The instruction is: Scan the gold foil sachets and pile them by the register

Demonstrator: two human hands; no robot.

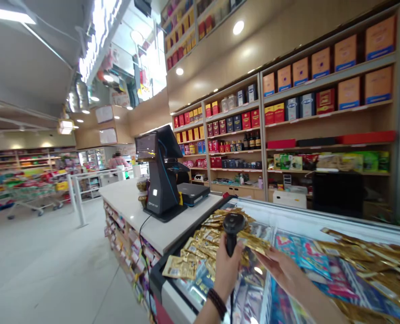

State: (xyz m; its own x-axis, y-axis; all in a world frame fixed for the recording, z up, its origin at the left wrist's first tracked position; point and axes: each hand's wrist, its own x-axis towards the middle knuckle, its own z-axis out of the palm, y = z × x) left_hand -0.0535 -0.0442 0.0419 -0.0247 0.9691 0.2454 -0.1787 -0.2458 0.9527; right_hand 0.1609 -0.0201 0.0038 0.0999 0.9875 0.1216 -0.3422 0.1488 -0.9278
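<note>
My left hand [226, 266], with a dark beaded bracelet at the wrist, is wrapped round the handle of a black barcode scanner [234, 223]. The scanner's head points away from me, and its cable hangs below my hand. My right hand [282, 270] pinches the edge of a gold foil packet [256, 243] close beside the scanner. On the glass top of a chest freezer, several similar gold packets [200, 252] lie in a loose heap left of my hands. Another pile of gold packets [382, 265] is spread at the right.
A point-of-sale terminal [164, 180] and a flat black device [193, 193] stand on the white counter [125, 193]. Blue and pink packages [311, 261] show through the freezer glass. Stocked shelves [233, 105] line the back wall. A person [118, 161] stands far off; shopping carts [34, 189] are at left.
</note>
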